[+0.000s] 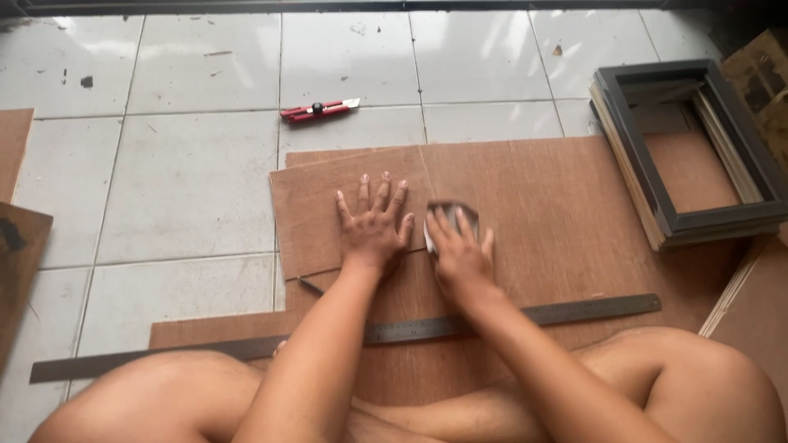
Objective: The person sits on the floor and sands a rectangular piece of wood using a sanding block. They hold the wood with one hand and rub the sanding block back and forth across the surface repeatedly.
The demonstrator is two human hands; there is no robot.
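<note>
While flat on 1 plywood sheet [525, 213]: left hand [371, 228], fingers splayed; right hand [460, 254] gripping 1 pad [450, 215].

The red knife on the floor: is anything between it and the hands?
Nothing visible stands in the way. The red knife lies on bare tile beyond the board. The left hand presses flat on the board; the right hand holds a small pad on it.

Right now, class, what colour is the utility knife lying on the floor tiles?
Red, with a black knob: the utility knife, seen best in the head view.
</note>
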